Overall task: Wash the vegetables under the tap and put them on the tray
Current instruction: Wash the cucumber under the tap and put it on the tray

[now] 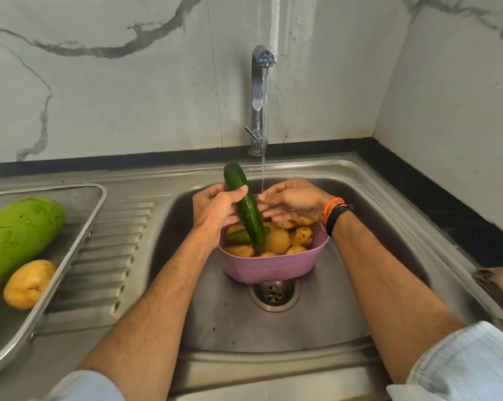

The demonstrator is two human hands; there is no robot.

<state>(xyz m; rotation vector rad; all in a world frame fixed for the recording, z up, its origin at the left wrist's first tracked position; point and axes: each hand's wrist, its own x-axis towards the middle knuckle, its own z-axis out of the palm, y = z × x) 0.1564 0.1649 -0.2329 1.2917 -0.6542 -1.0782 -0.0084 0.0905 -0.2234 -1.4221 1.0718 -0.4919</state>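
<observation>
My left hand (212,208) grips a dark green cucumber (246,205) around its middle, tilted nearly upright over the pink basket (269,269) in the sink. My right hand (293,202) is held with relaxed fingers just right of the cucumber, under the thin stream from the tap (259,91). The basket holds several potatoes (277,241) and a smaller green vegetable (238,237). On the left, the mesh tray (79,224) carries a large light green gourd (16,238) and one potato (29,283).
The steel sink basin (389,241) has a drain (273,295) just in front of the basket. A ribbed drainboard (111,256) lies between tray and basin. Marble walls stand behind and to the right. A brown cloth (499,285) sits at the right edge.
</observation>
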